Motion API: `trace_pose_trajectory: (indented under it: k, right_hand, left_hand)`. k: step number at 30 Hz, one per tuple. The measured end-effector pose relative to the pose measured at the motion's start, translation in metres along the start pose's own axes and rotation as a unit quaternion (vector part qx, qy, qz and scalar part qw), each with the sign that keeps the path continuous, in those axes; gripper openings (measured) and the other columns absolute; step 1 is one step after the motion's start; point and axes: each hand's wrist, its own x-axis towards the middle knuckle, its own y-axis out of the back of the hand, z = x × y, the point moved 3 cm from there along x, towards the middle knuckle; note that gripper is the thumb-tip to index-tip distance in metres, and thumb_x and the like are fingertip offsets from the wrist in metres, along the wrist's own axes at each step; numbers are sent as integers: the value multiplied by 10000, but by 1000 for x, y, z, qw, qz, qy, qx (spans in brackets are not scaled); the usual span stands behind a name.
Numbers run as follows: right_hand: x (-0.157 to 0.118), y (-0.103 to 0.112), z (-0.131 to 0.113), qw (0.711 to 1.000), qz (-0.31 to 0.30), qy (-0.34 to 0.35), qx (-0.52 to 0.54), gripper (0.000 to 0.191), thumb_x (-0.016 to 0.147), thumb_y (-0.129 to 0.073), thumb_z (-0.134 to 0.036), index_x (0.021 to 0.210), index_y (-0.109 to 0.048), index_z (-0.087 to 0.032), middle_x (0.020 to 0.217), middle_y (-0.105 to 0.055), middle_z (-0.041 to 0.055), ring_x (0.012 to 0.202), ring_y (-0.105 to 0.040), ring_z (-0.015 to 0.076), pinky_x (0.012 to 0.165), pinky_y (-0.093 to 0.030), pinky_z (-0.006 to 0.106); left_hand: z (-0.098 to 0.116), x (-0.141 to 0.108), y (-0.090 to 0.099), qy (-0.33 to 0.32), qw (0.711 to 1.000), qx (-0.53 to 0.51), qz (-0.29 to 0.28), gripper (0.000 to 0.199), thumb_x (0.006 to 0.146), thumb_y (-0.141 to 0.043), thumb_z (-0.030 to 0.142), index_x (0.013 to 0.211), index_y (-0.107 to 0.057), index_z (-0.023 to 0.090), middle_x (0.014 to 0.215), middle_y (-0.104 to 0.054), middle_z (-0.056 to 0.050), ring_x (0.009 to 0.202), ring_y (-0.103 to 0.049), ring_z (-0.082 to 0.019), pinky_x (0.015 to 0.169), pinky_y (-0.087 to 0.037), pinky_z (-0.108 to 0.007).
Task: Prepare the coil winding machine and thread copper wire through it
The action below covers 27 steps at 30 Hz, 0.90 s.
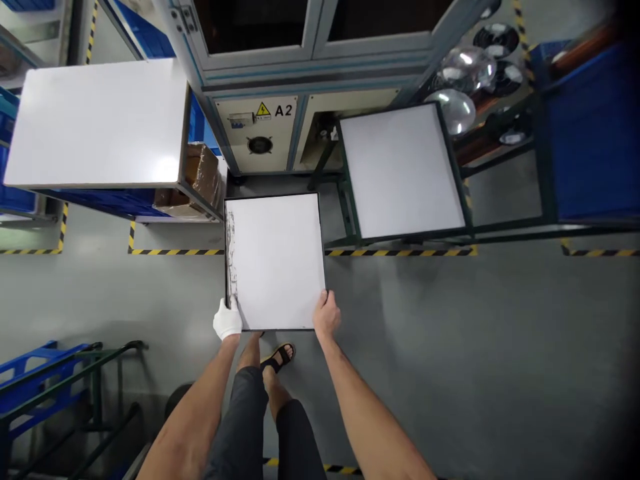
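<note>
A square white panel with a thin black frame (277, 260) is held out flat in front of me, above the floor. Dark scuff marks run down its left side. My left hand (227, 320), in a white glove, grips the near left corner with the thumb on top. My bare right hand (327, 315) is closed round the right edge close to the near corner. The fingers under the panel are hidden on both sides.
A white-topped table (100, 127) stands left, a cardboard box (203, 173) beneath it. Ahead is a machine cabinet marked A2 (257, 133). Another white panel (403, 170) lies on a dark green frame at right, near clear domes (455, 112). A blue-and-green rack (65, 380) stands lower left.
</note>
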Motion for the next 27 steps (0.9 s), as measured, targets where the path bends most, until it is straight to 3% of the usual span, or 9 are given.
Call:
trace_pose_trajectory:
  k: [3, 7, 12, 15, 17, 20, 24, 27]
  right_hand:
    - [-50, -6, 63, 998, 26, -32, -42, 592, 1160, -257, -491, 1290, -708, -131, 944, -799, 179, 756, -693, 264, 664, -346, 317]
    - [-111, -17, 153, 992, 48, -108, -49, 532, 1146, -306, -470, 1232, -709, -132, 919, -799, 170, 721, -678, 244, 634, -290, 309]
    - [-176, -24, 253, 973, 65, -222, -24, 629, 1121, -251, -476, 1283, -716, -86, 959, -795, 216, 801, -724, 304, 670, -403, 340]
    - [-205, -21, 301, 957, 53, -285, 26, 730, 1109, -183, -464, 1356, -702, -13, 1055, -804, 275, 919, -759, 358, 778, -508, 395]
    - [-218, -18, 327, 946, 42, -314, 70, 775, 1104, -168, -466, 1404, -675, 38, 1147, -799, 310, 1008, -767, 378, 873, -543, 423]
    - [-226, -17, 354, 923, 48, -364, 117, 808, 1105, -156, -472, 1436, -651, 74, 1217, -781, 339, 1083, -768, 391, 950, -553, 442]
    - [-223, -17, 368, 867, 79, -458, 179, 817, 1113, -142, -489, 1454, -656, 47, 1243, -780, 331, 1114, -773, 400, 973, -550, 441]
    - [-207, -7, 375, 818, 111, -516, 229, 838, 1121, -116, -526, 1465, -660, 11, 1244, -788, 311, 1101, -780, 389, 953, -551, 419]
  left_hand:
    - [-39, -38, -17, -19, 999, 43, -19, 591, 1098, -311, 651, 1221, -735, 258, 1038, -819, -186, 912, -773, -348, 780, -507, -417]
    - [-78, -89, -44, -47, 993, 100, -37, 522, 1114, -348, 558, 1213, -738, 226, 1008, -821, -187, 919, -792, -363, 782, -535, -414]
    - [-112, -143, -83, -102, 980, 148, -80, 556, 1126, -390, 504, 1406, -699, 136, 1099, -832, -205, 1019, -806, -356, 857, -562, -384]
    - [-111, -165, -102, -155, 964, 174, -125, 532, 1126, -412, 487, 1418, -709, 156, 1120, -839, -193, 1045, -808, -346, 869, -566, -367]
    - [-94, -175, -112, -193, 952, 202, -129, 531, 1120, -436, 502, 1430, -707, 166, 1114, -840, -190, 1049, -808, -350, 872, -568, -368]
    - [-41, -188, -126, -266, 927, 233, -126, 518, 1104, -469, 537, 1383, -721, 182, 1111, -839, -168, 1057, -803, -339, 871, -567, -361]
    - [63, -216, -144, -366, 911, 162, -99, 440, 1060, -576, 480, 1441, -637, 269, 1349, -795, -73, 1142, -784, -234, 917, -556, -290]
    - [144, -251, -171, -427, 875, 212, -82, 392, 1059, -556, 506, 1350, -689, 281, 1257, -822, -73, 1118, -787, -253, 881, -538, -301]
